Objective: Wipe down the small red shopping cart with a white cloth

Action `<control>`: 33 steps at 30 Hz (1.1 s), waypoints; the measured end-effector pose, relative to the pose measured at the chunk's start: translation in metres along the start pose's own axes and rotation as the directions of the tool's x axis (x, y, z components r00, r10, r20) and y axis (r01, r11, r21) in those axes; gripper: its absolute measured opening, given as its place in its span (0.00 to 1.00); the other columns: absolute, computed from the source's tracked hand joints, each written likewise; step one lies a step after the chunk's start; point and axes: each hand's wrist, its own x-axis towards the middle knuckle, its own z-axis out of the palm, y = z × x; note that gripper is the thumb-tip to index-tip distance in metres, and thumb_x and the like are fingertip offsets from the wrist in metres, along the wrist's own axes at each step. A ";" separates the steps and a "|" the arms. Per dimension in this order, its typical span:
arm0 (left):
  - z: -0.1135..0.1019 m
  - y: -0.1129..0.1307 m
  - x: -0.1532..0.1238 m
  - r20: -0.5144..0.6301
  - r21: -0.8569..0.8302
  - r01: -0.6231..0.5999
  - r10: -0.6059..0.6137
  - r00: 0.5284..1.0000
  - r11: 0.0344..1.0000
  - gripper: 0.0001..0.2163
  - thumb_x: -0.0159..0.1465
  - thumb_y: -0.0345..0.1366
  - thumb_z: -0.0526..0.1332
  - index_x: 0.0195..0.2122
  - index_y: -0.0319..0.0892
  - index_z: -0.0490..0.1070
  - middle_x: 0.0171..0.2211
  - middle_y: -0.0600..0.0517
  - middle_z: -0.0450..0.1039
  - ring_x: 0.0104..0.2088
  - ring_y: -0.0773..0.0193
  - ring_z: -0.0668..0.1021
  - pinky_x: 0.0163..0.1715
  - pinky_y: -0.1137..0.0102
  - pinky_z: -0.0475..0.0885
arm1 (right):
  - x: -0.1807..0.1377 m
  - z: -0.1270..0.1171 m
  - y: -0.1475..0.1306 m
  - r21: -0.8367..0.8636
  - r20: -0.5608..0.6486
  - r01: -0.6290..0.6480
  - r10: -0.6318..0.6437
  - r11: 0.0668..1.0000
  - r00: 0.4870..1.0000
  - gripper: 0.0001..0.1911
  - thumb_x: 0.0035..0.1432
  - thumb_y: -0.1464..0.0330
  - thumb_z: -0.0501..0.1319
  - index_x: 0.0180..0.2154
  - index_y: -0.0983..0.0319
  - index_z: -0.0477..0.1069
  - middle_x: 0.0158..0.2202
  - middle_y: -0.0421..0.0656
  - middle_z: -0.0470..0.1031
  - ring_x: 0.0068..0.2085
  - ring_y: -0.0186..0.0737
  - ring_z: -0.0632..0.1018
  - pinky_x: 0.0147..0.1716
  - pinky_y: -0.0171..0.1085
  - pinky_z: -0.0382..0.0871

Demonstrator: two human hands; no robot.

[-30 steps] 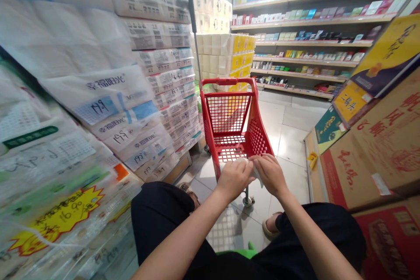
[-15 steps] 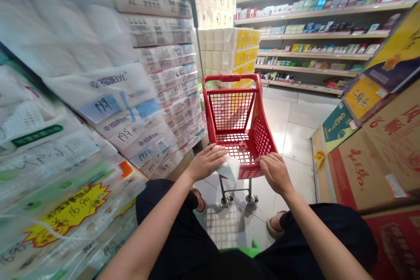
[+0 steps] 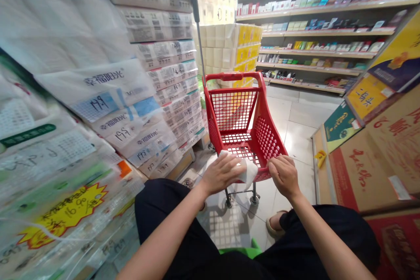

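Observation:
In front of me stands a small red shopping cart (image 3: 267,135) with a grid basket, its near rim between my knees. My left hand (image 3: 223,173) lies over the left part of that rim, fingers together on a white wipe (image 3: 251,171). Some of the wipe sticks out past the fingertips, and the rest is under the palm. At the right near corner my right hand (image 3: 285,176) is closed around the rim, its thumb side up. No goods show inside the basket. A thin pole with a dark grip (image 3: 194,2) rises from the cart's far left corner.
Wrapped paper packs (image 3: 108,96) are stacked high close on my left. Yellow-and-white packs (image 3: 226,43) stand behind the cart. Cardboard boxes (image 3: 377,166) line the right side. Shelves of small goods (image 3: 321,39) run along the back above pale floor tiles (image 3: 292,133).
My left hand has slid right along the rim with the wipe. The cart's near end and my right hand have shifted slightly right.

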 end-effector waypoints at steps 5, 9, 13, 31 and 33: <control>-0.013 -0.067 0.011 0.044 -0.138 0.200 -0.196 0.980 0.970 0.23 0.73 0.44 0.46 0.68 0.49 0.53 0.70 0.53 0.46 0.70 0.58 0.48 0.69 0.55 0.46 | -0.005 0.002 -0.002 -0.023 -0.056 0.004 -0.005 1.000 0.998 0.12 0.65 0.68 0.50 0.29 0.60 0.65 0.26 0.39 0.68 0.31 0.36 0.67 0.46 0.43 0.60; -0.011 -0.087 0.037 0.057 -0.186 0.399 -0.396 0.917 0.898 0.21 0.71 0.38 0.49 0.65 0.50 0.58 0.71 0.54 0.44 0.70 0.57 0.47 0.69 0.53 0.47 | -0.004 0.003 -0.005 -0.036 -0.035 0.002 -0.003 0.999 0.999 0.12 0.65 0.68 0.52 0.28 0.59 0.65 0.25 0.39 0.68 0.31 0.36 0.68 0.46 0.43 0.61; -0.010 -0.058 0.042 0.036 -0.228 0.506 -0.513 0.858 0.832 0.24 0.64 0.33 0.57 0.62 0.45 0.62 0.72 0.51 0.35 0.71 0.51 0.42 0.68 0.50 0.46 | -0.005 0.001 -0.006 -0.072 0.006 0.012 -0.011 0.997 1.000 0.10 0.65 0.67 0.53 0.32 0.59 0.69 0.31 0.39 0.74 0.36 0.37 0.71 0.50 0.44 0.62; -0.025 0.014 -0.005 -0.002 -0.041 0.431 -0.432 0.902 0.901 0.25 0.72 0.39 0.47 0.70 0.46 0.45 0.70 0.49 0.45 0.70 0.58 0.51 0.68 0.56 0.52 | -0.022 0.008 -0.023 -0.162 -0.019 -0.022 0.019 0.986 1.000 0.27 0.67 0.63 0.51 0.66 0.48 0.54 0.66 0.39 0.59 0.61 0.47 0.65 0.65 0.54 0.47; -0.025 -0.018 0.005 -0.014 -0.076 0.477 -0.479 0.878 0.876 0.24 0.73 0.39 0.44 0.70 0.47 0.46 0.71 0.50 0.44 0.70 0.59 0.51 0.68 0.56 0.52 | -0.022 0.009 -0.024 -0.160 -0.016 -0.024 0.022 0.987 1.000 0.27 0.67 0.62 0.51 0.66 0.48 0.54 0.66 0.39 0.59 0.61 0.47 0.66 0.65 0.54 0.46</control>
